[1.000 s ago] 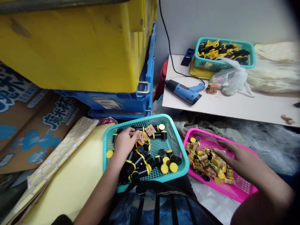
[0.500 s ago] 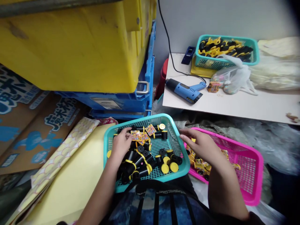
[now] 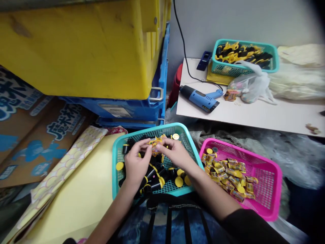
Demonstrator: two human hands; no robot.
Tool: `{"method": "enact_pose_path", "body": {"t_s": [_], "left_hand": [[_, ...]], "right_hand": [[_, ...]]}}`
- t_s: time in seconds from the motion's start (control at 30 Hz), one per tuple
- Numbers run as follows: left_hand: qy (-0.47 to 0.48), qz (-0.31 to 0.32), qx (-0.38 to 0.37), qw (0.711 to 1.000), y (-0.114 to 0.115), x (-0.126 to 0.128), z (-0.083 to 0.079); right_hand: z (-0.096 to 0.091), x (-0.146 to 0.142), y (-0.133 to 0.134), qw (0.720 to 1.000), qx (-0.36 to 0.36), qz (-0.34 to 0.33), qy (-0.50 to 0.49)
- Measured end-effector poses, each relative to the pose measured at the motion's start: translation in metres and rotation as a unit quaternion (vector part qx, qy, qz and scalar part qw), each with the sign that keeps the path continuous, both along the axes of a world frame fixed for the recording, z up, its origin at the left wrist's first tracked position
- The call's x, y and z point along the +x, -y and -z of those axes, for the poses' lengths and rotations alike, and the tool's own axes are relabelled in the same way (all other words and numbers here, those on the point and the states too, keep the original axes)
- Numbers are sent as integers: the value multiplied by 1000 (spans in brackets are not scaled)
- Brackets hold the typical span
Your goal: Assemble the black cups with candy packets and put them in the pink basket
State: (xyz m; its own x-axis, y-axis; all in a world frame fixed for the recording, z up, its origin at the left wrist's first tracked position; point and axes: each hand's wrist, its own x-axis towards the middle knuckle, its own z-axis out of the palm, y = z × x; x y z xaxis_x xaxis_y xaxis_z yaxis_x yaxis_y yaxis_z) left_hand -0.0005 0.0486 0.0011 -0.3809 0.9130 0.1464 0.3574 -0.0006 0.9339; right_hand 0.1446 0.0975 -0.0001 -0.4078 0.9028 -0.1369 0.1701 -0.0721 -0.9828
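A teal basket [image 3: 117,159] in front of me holds several black tubes with yellow caps [image 3: 179,181] and small orange sticker labels. Both hands meet above its far half. My left hand [image 3: 135,163] and my right hand [image 3: 173,152] pinch the same orange sticker label [image 3: 155,142] between their fingertips. To the right, a pink basket [image 3: 269,193] holds several small pieces wrapped in yellow-orange labels [image 3: 228,176].
Stacked yellow crate [image 3: 83,47] and blue crate [image 3: 142,108] stand behind the teal basket, cardboard and yellow paper sheets [image 3: 76,196] at left. A white board [image 3: 254,115] carries a blue glue gun [image 3: 200,98], another teal basket [image 3: 243,57] of parts and plastic bags [image 3: 251,84].
My right hand left the pink basket, crossed to the teal basket and joined my left hand on an orange sticker label. My left hand lifted slightly from the tubes.
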Motion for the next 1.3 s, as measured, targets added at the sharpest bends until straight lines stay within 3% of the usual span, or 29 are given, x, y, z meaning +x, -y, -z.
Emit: {"method": "enact_pose_path", "body": {"t_s": [0.1,0.2,0.3,0.37,0.43,0.5,0.57,0.6,0.67,0.83,1.0,1.03,1.1,1.2,1.23,1.3], "left_hand": [[131,51,-40,989,-4,2,-2],[250,97,-93,959,-12,-1,-4],[271,82,-102,954,-16,-4,-5],[241,55,-99,964,-17,-7,-4],[205,26,-101,973,-17,-9,-2],[180,9,-105,978,-17,-11,-1],[163,6,-112,980,-16,-12,-1],[156,7,-118,981,-16,-13,-1],[154,11,-131,979,-16,-15,0],[213,38,-137,967,-15,-20,8],[240,77,-116,961,-14,-20,17],[237,80,-113,962,-13,-20,18],[230,79,-107,964,-13,-22,18],[219,70,-99,968,-11,-24,17],[216,73,-100,969,-11,-24,17],[211,90,-100,968,-10,-23,17]], "right_hand": [[4,-3,-5,997,52,15,55],[-2,8,-10,993,88,-32,77],[-7,24,-13,989,85,-70,94],[-5,32,-13,973,81,-109,187],[2,33,-9,920,90,-183,333],[14,28,-1,834,107,-273,466],[25,19,8,763,124,-334,539],[29,15,12,744,131,-352,553],[33,10,17,733,146,-369,552],[28,15,17,740,175,-404,508],[26,18,15,761,151,-416,474],[27,21,12,777,146,-408,457],[26,30,4,847,132,-338,389],[18,51,-12,967,70,-141,199],[14,58,-17,988,40,-86,118],[4,67,-23,999,-10,-18,-32]]}}
